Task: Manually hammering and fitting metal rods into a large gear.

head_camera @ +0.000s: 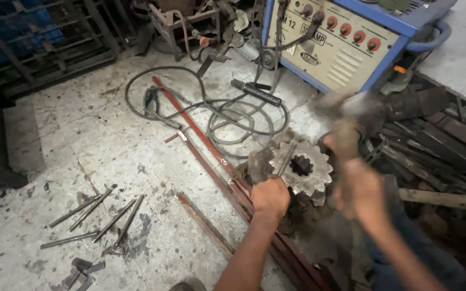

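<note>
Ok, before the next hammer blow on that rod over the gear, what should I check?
1. Left hand gripping the rod: ok, fist closed round it.
2. Rod tip seated on the gear: cannot tell, tip hidden.
3. Right hand grip on the hammer: cannot tell, motion blur.
4. Gear resting steady: cannot tell.
5. Cables away from the gear: ok, lying apart on the floor.
6. Loose rods out of the way: ok, far left.

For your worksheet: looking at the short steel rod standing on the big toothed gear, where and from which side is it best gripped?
Grip the rod low on its shaft, from the near left side, as the left hand does. It leans upright on the gear, so a low fist probably steadies it and keeps clear of its top end, where the blurred right hand swings a hammer.
</note>
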